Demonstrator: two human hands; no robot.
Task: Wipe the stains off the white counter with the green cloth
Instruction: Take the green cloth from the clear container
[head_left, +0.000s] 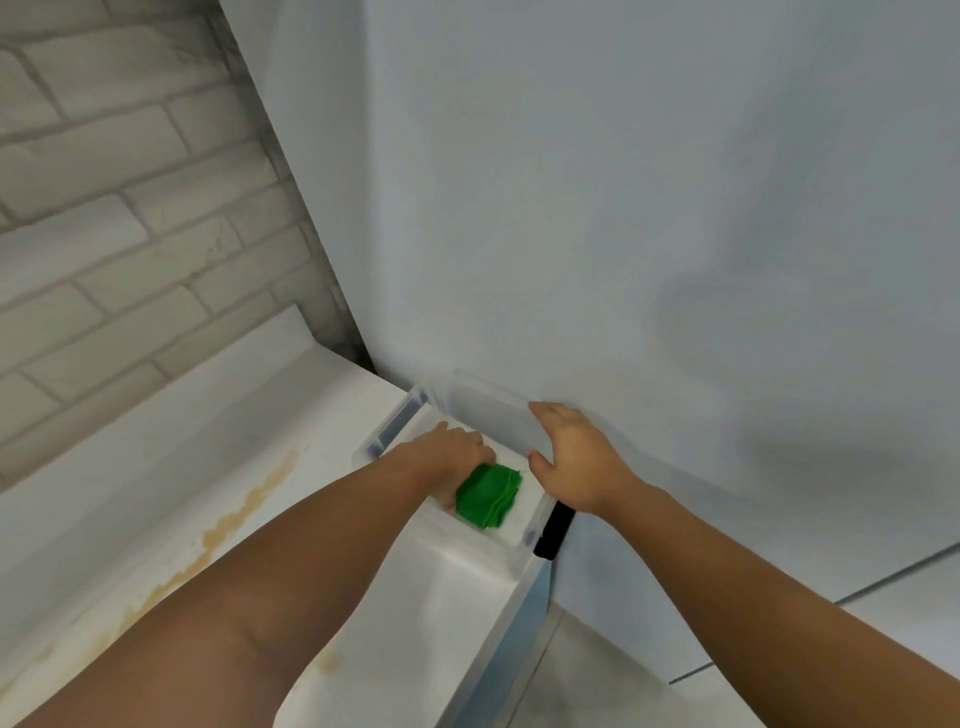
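Note:
A folded green cloth (490, 496) lies inside a clear plastic box (382, 441) at the far right end of the white counter (156, 457). My left hand (452, 457) reaches into the box with its fingers closed on the cloth's left edge. My right hand (571, 457) grips the box's translucent lid (488, 410), which stands tilted up against the wall. A long tan stain (239, 519) runs along the counter, and another patch of stain (327, 657) shows beside my left forearm.
A pale brick wall (130, 208) backs the counter on the left. A tall white panel (623, 208) rises just behind the box. A black handle (553, 530) sits on the counter's side, and tiled floor (727, 675) lies lower right.

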